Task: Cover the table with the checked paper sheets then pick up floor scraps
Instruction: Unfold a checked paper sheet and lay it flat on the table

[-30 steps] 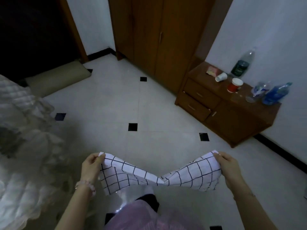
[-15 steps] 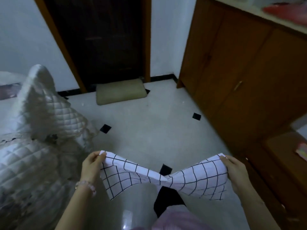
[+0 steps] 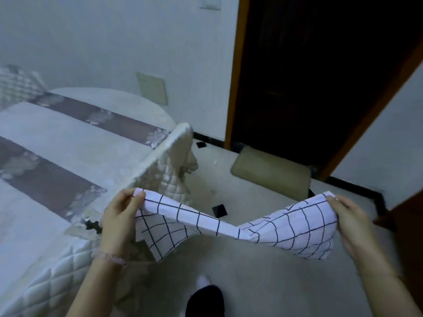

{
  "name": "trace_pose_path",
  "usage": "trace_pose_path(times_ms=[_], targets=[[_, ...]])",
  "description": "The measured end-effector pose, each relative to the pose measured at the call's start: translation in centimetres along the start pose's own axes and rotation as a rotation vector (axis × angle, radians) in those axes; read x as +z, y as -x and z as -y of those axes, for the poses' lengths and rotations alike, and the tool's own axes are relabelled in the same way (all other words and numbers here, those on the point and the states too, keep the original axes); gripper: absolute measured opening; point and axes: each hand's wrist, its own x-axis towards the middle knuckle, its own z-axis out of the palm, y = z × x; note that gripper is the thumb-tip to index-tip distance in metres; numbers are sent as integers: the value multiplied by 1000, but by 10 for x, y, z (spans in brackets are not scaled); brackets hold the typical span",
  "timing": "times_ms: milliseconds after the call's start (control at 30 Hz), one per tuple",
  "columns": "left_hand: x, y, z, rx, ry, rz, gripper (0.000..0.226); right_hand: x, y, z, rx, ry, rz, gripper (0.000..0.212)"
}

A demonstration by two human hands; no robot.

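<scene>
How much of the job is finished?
Nothing looks done yet. In hand: the left hand and right hand each pinch an end of one checked sheet, which sags twisted in the air between them. Left: no table is in view, only a bed and floor, so laying the sheets and picking up scraps both remain.

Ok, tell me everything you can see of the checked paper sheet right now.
The checked paper sheet is white with a thin black grid. It hangs in the air above the tiled floor, stretched between both hands and twisted at its middle, so each half fans out and sags. The left hand pinches its left top corner; the right hand grips the right edge. Nothing else touches it.
</scene>
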Motion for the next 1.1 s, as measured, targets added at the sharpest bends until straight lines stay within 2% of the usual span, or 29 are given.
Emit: trace_pose_path(times_ms=[300,400,500,633,767,933,1033,1100], targets=[[-34,-104,-37,65,175,-359,13,205,-131,89,-182,-58,345,15],[-57,-138,-49,115,166,-487,15,275,-152,124,-219,-110,477,9],[-87,-162,-61,152,168,-622,18,343,-166,156,-224,-151,595,19],[-121,-184,-64,164,166,-811,24,434,-185,182,-228,-156,713,13],[-134,-205,-50,130,130,-934,12,513,-203,187,-254,-99,827,12],[-133,-237,-28,13,45,-1055,32,595,-228,180,-236,-17,969,21],[-130,-254,-8,-62,-42,-1085,36,636,-238,169,-227,64,1029,12],[-129,-267,10,-122,-69,-1109,38,664,-243,158,-231,107,1076,16]])
